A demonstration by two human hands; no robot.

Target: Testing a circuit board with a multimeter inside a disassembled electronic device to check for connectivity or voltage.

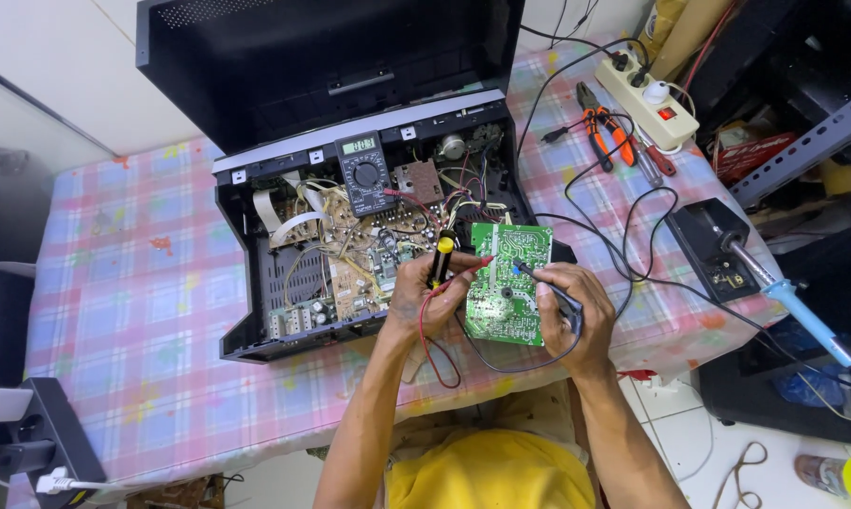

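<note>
The left hand (424, 300) grips a yellow-capped red test probe (441, 259) and steadies the green printed circuit board (507, 281) upright on its edge — solder side facing up for probing. The right hand (569, 316) pinches a black probe (539, 281) onto the board, near the open black chassis (256, 311), with the grey digital multimeter (363, 172) propped readable at the far side of the checked surface (143, 283).

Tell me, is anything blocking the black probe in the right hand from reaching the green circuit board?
Nothing visible does. The right hand holds the black probe with its tip already on the green circuit board, which the left hand steadies.
</note>
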